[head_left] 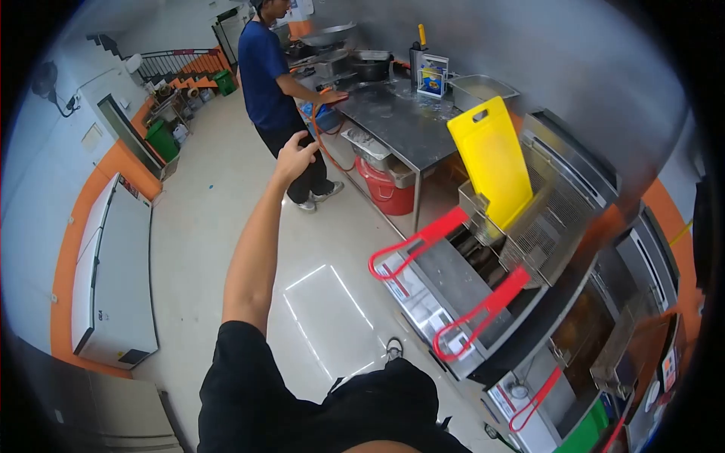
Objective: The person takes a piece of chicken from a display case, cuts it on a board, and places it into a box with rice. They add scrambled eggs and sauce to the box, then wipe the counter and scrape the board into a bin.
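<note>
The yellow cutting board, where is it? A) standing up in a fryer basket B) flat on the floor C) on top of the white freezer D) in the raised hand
A: the yellow cutting board stands tilted in the wire fryer basket, beside the red handles; the raised left hand holds nothing.

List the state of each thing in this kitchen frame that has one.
left hand: raised, empty, touching nothing
yellow cutting board: upright, leaning in a fryer basket
fryer baskets: lifted, red handles pointing outward
chest freezer: lid closed
co-worker: standing, hand on the steel counter
red bucket: under the counter
</note>
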Action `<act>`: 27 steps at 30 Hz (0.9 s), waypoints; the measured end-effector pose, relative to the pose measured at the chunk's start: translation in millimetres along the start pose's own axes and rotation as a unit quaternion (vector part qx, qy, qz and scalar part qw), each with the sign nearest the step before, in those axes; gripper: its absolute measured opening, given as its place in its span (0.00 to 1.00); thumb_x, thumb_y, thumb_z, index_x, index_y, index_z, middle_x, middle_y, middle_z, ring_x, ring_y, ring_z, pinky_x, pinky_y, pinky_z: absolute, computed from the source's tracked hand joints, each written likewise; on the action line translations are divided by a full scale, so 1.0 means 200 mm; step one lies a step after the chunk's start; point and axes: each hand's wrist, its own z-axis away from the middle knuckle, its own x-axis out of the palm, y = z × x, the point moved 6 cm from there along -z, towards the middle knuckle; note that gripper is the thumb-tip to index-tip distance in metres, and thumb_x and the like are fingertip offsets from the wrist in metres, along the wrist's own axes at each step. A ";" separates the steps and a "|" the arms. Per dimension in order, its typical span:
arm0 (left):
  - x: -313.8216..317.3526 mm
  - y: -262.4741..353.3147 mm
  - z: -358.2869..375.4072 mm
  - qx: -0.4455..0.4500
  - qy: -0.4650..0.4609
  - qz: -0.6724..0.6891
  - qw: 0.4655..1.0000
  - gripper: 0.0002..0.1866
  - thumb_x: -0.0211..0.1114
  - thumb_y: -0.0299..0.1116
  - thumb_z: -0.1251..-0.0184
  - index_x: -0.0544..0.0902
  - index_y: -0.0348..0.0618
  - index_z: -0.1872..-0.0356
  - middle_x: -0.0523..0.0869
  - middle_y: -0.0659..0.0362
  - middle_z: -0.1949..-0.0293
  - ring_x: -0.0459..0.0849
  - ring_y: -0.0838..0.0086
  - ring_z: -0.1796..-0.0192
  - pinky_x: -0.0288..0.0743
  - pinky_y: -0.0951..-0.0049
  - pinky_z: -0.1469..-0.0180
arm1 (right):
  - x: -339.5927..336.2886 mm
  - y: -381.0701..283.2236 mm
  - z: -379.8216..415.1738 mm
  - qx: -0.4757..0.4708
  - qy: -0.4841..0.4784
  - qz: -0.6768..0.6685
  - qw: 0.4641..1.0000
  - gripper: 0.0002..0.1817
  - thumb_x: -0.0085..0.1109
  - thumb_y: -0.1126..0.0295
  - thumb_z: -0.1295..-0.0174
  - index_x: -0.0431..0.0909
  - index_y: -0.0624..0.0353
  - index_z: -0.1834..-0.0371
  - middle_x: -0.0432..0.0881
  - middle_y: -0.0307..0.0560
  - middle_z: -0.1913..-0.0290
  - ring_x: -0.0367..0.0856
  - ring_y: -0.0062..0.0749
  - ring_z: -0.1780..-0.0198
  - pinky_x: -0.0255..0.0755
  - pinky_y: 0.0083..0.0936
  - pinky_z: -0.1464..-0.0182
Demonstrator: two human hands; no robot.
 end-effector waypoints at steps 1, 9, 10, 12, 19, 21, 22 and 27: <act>-0.02 -0.06 -0.02 0.017 -0.008 0.018 1.000 0.30 0.62 0.45 0.40 0.74 0.38 0.39 0.87 0.54 0.72 0.85 0.71 0.67 0.76 0.71 0.57 | 0.07 -0.02 -0.03 0.007 -0.001 0.000 1.000 0.16 0.49 0.55 0.34 0.79 0.54 0.58 0.79 0.49 0.71 0.76 0.43 0.72 0.74 0.41 0.70; 0.14 -1.63 0.21 -0.129 -0.060 -0.149 0.978 0.24 0.60 0.47 0.40 0.80 0.43 0.47 0.86 0.46 0.67 0.86 0.53 0.60 0.77 0.57 0.55 | 0.56 -0.24 -0.24 0.020 -0.010 -0.013 1.000 0.16 0.49 0.55 0.34 0.80 0.53 0.59 0.78 0.48 0.72 0.76 0.42 0.73 0.74 0.40 0.70; 0.19 -1.91 0.37 -0.156 -0.080 -0.173 0.969 0.23 0.58 0.48 0.40 0.81 0.42 0.51 0.85 0.42 0.63 0.84 0.52 0.56 0.76 0.55 0.51 | 0.63 -0.23 -0.27 0.021 -0.010 -0.020 1.000 0.15 0.49 0.55 0.34 0.80 0.53 0.59 0.78 0.48 0.73 0.76 0.41 0.73 0.74 0.39 0.70; 0.36 -2.57 0.94 -0.309 -0.178 -0.046 0.933 0.18 0.56 0.47 0.39 0.83 0.45 0.59 0.86 0.47 0.62 0.84 0.56 0.57 0.75 0.56 0.51 | 0.79 -0.20 -0.31 0.022 -0.006 -0.035 0.999 0.15 0.49 0.55 0.34 0.80 0.53 0.60 0.78 0.48 0.73 0.76 0.41 0.73 0.74 0.39 0.70; 0.15 -2.79 2.18 -0.540 -0.283 0.046 0.791 0.14 0.54 0.39 0.35 0.80 0.44 0.55 0.84 0.53 0.63 0.83 0.67 0.65 0.77 0.63 0.63 | 1.48 0.04 -0.55 0.040 0.016 -0.043 0.998 0.15 0.49 0.56 0.34 0.81 0.52 0.60 0.80 0.47 0.72 0.77 0.39 0.71 0.75 0.38 0.67; -0.04 -2.92 2.03 -0.546 -0.282 0.051 0.787 0.13 0.53 0.39 0.34 0.81 0.44 0.57 0.84 0.54 0.65 0.82 0.69 0.66 0.76 0.65 0.65 | 1.81 -0.07 -0.54 0.068 0.082 0.220 0.970 0.15 0.47 0.59 0.34 0.83 0.52 0.60 0.83 0.48 0.68 0.80 0.38 0.66 0.76 0.38 0.61; -0.12 -3.04 1.89 -0.561 -0.268 0.062 0.781 0.13 0.52 0.38 0.33 0.81 0.44 0.58 0.84 0.54 0.65 0.82 0.69 0.66 0.76 0.65 0.66 | 1.90 0.00 -0.69 0.084 0.082 0.341 0.933 0.15 0.46 0.61 0.34 0.84 0.52 0.60 0.85 0.48 0.67 0.82 0.38 0.64 0.76 0.39 0.58; -0.25 -3.83 0.78 -0.601 -0.029 0.187 0.777 0.12 0.49 0.36 0.31 0.82 0.46 0.62 0.83 0.57 0.68 0.81 0.73 0.67 0.75 0.70 0.71 | 3.31 -0.80 -0.42 -0.214 -0.076 0.694 0.684 0.14 0.52 0.64 0.42 0.85 0.53 0.59 0.84 0.51 0.54 0.82 0.45 0.52 0.75 0.38 0.48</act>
